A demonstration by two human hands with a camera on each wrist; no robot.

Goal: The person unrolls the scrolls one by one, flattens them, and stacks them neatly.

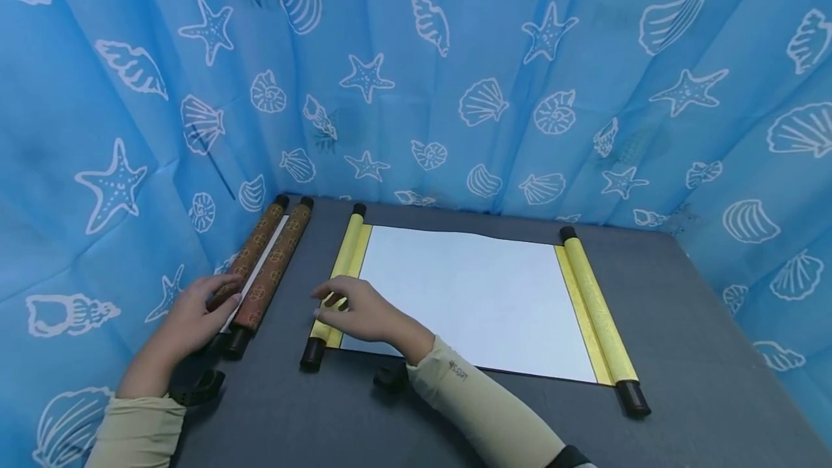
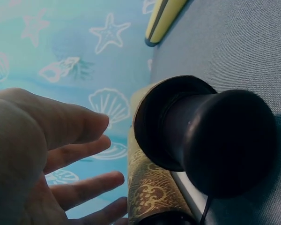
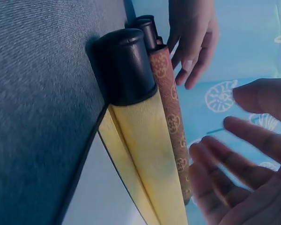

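Observation:
At the left of the table lies a mostly rolled scroll, its two brown patterned rolls [image 1: 281, 258] side by side with a white strip between. My left hand [image 1: 191, 320] hovers over its near end, fingers loosely bent and holding nothing. In the left wrist view the fingers stand apart beside the scroll's black end knob [image 2: 229, 140]. A second scroll lies unrolled, its white sheet [image 1: 468, 295] flat between yellow rollers with black ends. Above its left yellow roller [image 3: 145, 145] is my right hand [image 1: 370, 313], fingers spread and nothing in them.
The grey table [image 1: 702, 352] extends around both scrolls. A blue curtain [image 1: 416, 107] with white shell and starfish prints hangs along the back and sides. Next to the far end of the right yellow roller [image 1: 601, 309], the curtain meets the table edge.

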